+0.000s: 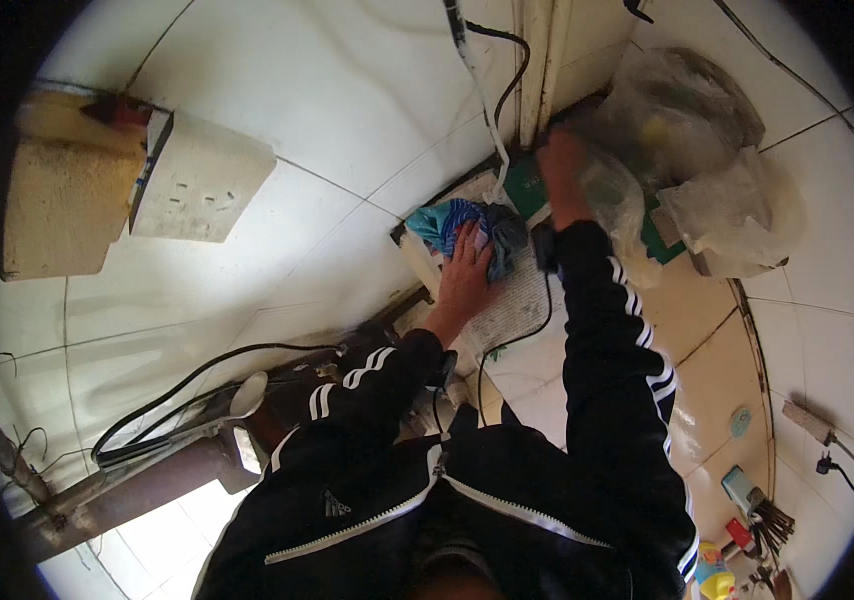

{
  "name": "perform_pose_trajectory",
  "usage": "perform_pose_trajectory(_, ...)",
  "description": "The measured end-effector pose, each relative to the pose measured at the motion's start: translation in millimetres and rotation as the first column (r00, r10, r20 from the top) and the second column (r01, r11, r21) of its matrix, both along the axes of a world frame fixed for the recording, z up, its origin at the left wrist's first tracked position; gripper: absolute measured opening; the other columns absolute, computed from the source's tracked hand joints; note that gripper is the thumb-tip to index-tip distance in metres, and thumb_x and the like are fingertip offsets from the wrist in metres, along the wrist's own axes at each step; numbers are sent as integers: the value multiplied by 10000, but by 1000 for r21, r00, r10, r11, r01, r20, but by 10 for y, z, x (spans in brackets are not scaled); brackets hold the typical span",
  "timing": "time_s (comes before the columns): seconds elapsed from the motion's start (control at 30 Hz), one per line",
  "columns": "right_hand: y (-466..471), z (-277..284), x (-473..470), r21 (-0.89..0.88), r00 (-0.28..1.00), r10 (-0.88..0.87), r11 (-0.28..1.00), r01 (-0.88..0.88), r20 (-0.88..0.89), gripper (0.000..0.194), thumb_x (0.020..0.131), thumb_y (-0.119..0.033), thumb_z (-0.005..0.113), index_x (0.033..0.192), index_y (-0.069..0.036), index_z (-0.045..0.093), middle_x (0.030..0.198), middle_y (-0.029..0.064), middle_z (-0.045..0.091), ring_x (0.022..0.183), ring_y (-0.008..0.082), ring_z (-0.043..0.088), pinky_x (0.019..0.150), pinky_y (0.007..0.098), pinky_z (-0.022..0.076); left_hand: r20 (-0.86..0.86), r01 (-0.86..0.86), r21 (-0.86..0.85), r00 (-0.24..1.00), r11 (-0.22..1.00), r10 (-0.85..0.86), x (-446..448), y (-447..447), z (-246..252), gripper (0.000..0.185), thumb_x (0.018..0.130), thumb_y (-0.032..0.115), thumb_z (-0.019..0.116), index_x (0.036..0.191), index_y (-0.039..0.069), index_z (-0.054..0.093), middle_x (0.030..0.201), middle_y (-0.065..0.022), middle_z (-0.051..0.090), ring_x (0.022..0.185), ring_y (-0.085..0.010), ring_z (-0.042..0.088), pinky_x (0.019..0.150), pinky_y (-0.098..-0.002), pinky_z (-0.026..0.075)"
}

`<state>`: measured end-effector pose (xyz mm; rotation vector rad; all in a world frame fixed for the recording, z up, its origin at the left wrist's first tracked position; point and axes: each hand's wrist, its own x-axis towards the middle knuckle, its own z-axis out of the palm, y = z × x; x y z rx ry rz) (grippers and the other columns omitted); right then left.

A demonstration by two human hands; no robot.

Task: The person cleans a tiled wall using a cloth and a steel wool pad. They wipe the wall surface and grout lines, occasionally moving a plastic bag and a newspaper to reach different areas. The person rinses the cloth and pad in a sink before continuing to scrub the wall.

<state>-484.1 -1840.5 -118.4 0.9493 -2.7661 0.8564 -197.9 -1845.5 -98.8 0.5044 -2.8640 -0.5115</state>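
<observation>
My left hand (466, 277) lies over a bunched blue patterned cloth (434, 227), fingers bent across it. Under the cloth is a board or sheet (506, 319) covered in fine print, close to the tiled wall. A darker grey-blue fold (508, 236) of fabric sits beside my fingertips. My right hand (565, 169) reaches into the corner, blurred, next to clear plastic bags (667, 139). Its fingers are too unclear to show whether they grip anything. A green box or sheet (523, 186) lies between the two hands.
White and black cables (502, 142) hang down the wall by a vertical pipe (543, 67). A wall socket box (202, 180) juts out at left. Below it are a rusty metal frame (149, 495) and a ladle (248, 395). A yellow bottle (713, 574) stands at lower right.
</observation>
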Motion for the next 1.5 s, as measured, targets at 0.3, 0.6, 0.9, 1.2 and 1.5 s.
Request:
perform_pose_trajectory(0.3, -77, -271, 197, -12, 977, -173, 984, 175, 122, 128, 707, -137, 632, 741, -16, 607, 761, 249, 592, 723, 430, 583, 630, 493, 468, -42, -15, 29, 999, 999, 17, -12, 15, 20, 642, 674, 283, 745, 1216, 26, 518, 1470, -169, 260, 1373, -356, 219, 1025, -519, 291)
perform_pose_trajectory(0.6, 60, -29, 218, -81, 975, -120, 987, 137, 187, 207, 743, -139, 636, 920, -32, 634, 790, 211, 615, 722, 431, 582, 642, 493, 470, -79, -32, 14, 996, 999, 33, -42, 2, 6, 628, 666, 273, 728, 1202, 23, 517, 1451, -183, 288, 1360, -369, 238, 1050, -514, 265)
perform_pose_trajectory(0.9, -112, 1400, 334, -704, 959, -15, 683, -196, -282, 221, 797, -177, 670, 971, -56, 607, 866, 143, 636, 729, 322, 629, 610, 405, 505, 6, -73, 12, 997, 997, 73, -32, 34, 81, 657, 704, 301, 710, 1259, 26, 493, 1454, -192, 278, 1369, -358, 229, 996, -488, 355)
perform_pose_trajectory(1.2, -136, 1577, 430, -153, 651, 79, 944, -293, -755, 172, 747, -94, 665, 882, -110, 560, 784, 86, 545, 517, 251, 533, 428, 370, 447, 69, -47, 2, 997, 999, 47, 17, 17, 57, 635, 745, 349, 699, 1264, 48, 493, 1486, -142, 230, 1388, -319, 188, 955, -528, 377)
perform_pose_trajectory(1.5, -396, 3496, -48, -309, 275, -240, 919, -245, -931, 209, 640, -29, 621, 783, -122, 500, 698, 57, 502, 415, 190, 472, 352, 310, 403, -18, -38, 38, 999, 999, 39, 42, 27, 114, 617, 746, 346, 691, 1251, 52, 494, 1474, -144, 238, 1382, -314, 194, 987, -511, 356)
